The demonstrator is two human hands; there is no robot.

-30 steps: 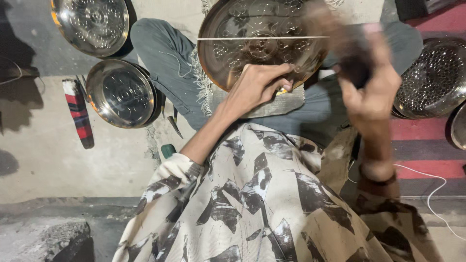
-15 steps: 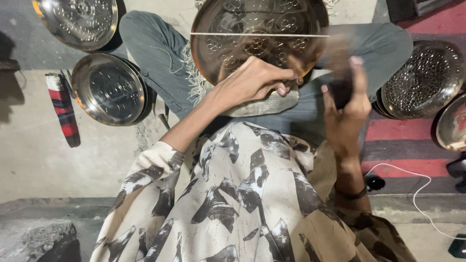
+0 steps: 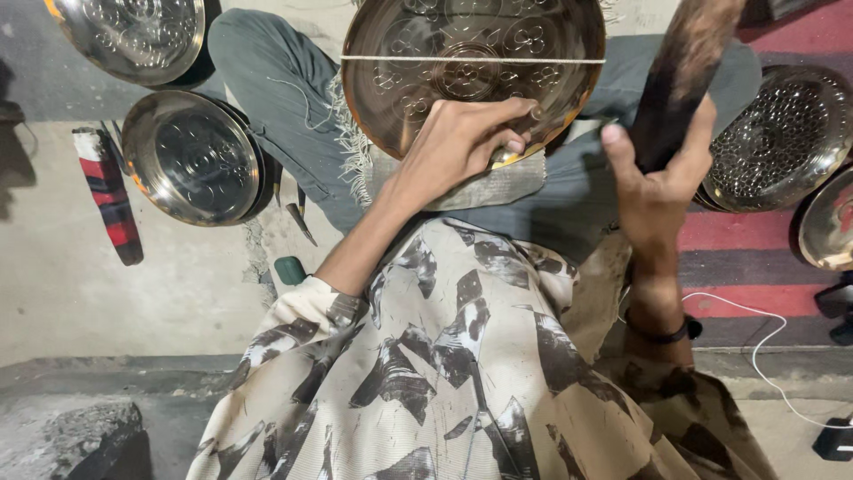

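Engraved brass plate (image 3: 471,67), round and worked with floral rings, sits tilted on the person's lap at the top middle of the view, its near rim resting on a folded grey cloth (image 3: 498,182). The left hand (image 3: 462,142) is curled over that near rim, fingers closed down on the metal and, it seems, on a small tool whose shape is hidden under them. The right hand (image 3: 653,182) is wrapped tight around a dark wooden mallet (image 3: 689,67), held just beside the plate's right edge and raised clear of it; the mallet's head runs out of the top of the view. A dark band (image 3: 665,333) circles the right wrist.

Outward, room is tight on both sides. To the right, a perforated metal dish (image 3: 782,133) lies near the mallet on a red striped mat (image 3: 755,236), with another plate's rim (image 3: 826,222) cut by the frame. To the left, beyond the knee, two more metal plates (image 3: 191,156) (image 3: 133,36) lie on the concrete floor (image 3: 80,284), a red-and-white striped tool (image 3: 107,191) beside them. A white cable (image 3: 764,342) trails at the lower right. Bare floor opens only at the lower left.
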